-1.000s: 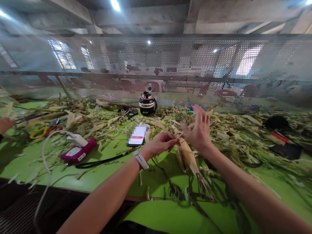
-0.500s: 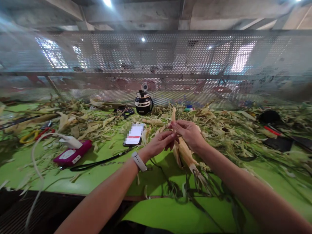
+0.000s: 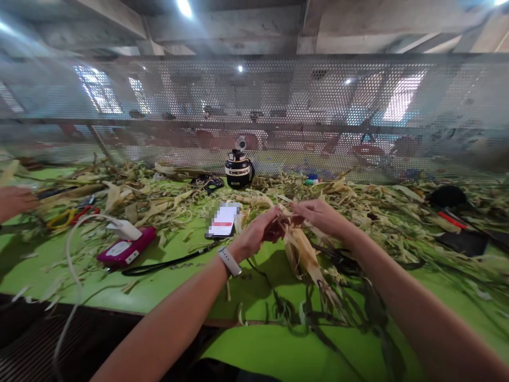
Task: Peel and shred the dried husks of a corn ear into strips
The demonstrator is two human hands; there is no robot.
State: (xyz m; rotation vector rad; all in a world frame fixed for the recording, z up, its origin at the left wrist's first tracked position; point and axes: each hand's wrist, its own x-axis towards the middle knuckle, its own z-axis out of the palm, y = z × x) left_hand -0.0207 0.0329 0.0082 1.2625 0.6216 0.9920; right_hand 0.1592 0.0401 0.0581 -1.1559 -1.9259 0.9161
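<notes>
A bundle of pale dry corn husk hangs tilted over the green table, its frayed end pointing down and right. My left hand, with a pale watch band at the wrist, is closed on the top of the bundle, thumb and fingers pinched together. From the other side, my right hand grips the same top end between thumb and fingertips. The fingertips of both hands nearly meet there, and part of the grip is hidden. Dark green strips lie below the bundle.
Left of my hands lie a phone with a black strap and a purple power strip with a white plug. A black bottle stands behind. Husk scraps cover much of the table. Another person's hand shows at far left.
The husk strip that stood up above my hands is folded down out of sight. My right hand has flattened and shifted slightly right. Another person's hand has come in at far left.
</notes>
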